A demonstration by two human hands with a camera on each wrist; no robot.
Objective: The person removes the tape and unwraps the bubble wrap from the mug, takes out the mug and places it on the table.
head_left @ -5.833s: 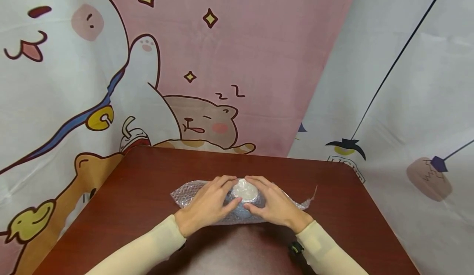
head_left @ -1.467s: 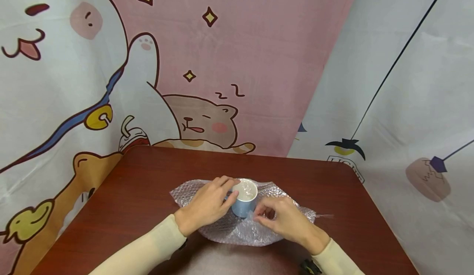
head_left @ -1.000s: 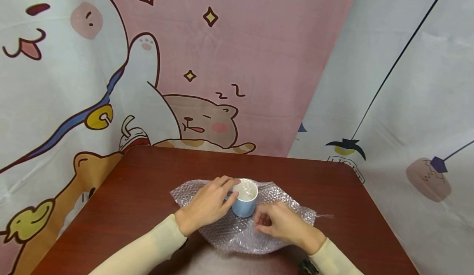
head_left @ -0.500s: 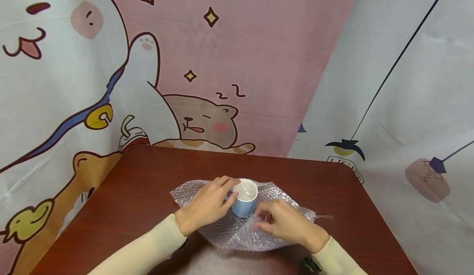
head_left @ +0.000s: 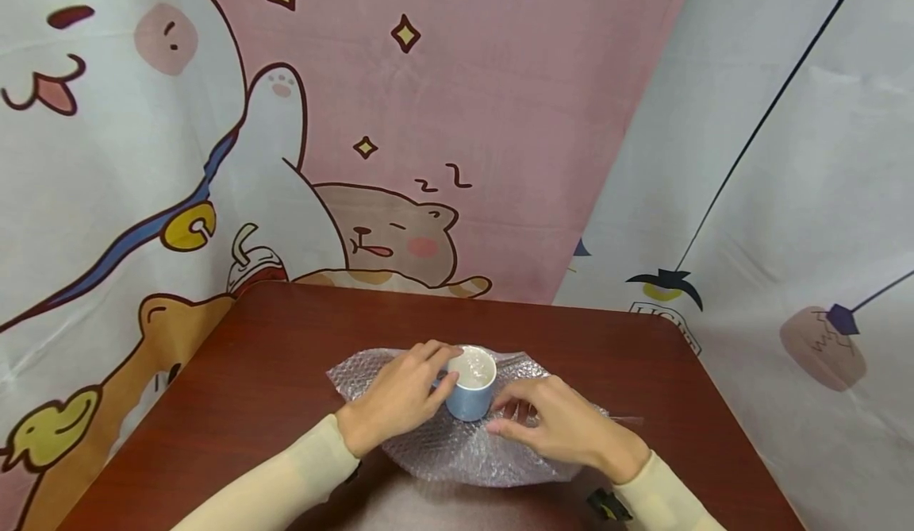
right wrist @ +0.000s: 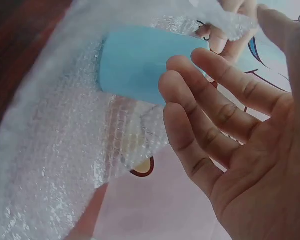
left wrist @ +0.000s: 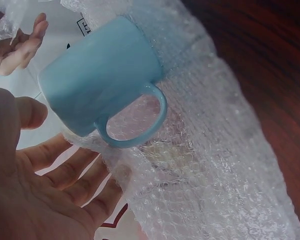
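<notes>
A light blue mug [head_left: 470, 398] with a white inside stands upright on a spread sheet of bubble wrap [head_left: 485, 459]. Its handle [left wrist: 157, 115] shows in the left wrist view. At the mug's left side is my left hand [head_left: 400, 392], fingers loosely extended by the rim and thumb near the mug; whether they touch it is hard to tell. My right hand [head_left: 557, 420] hovers over the wrap just right of the mug, fingers apart and bent a little. In the right wrist view, a raised wrap edge comes close to the right thumb [right wrist: 277, 25]; contact is unclear.
The dark red-brown table [head_left: 286, 348] lies under the wrap. A thin strip [head_left: 628, 420] sticks out at the wrap's right end. Behind the table hangs a printed cartoon cloth [head_left: 500, 118].
Earlier both hands cupped the wrapped mug; now the mug is bare and the wrap lies spread beneath it. Lately my right hand's fingers have parted. The left hand has stayed put.
</notes>
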